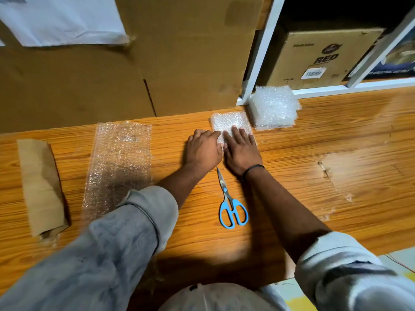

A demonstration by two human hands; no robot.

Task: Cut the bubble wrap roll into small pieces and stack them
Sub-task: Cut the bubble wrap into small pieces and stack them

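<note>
my right hand [241, 151] flat, fingers straight, pressing small bubble wrap piece [229, 122] on table [325, 140]. my left hand [203, 149] at piece's left edge, fingers bent, touching it; grip or not, cannot tell. stack of cut pieces [275, 106] just beside piece, right. long bubble wrap strip [119, 167] flat at left. blue-handled scissors [232, 205] between my forearms, blades together.

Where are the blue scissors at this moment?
In the head view, the blue scissors lie on the wooden table, handles toward the person, tips just below the gap between the left hand and the right hand.
</note>
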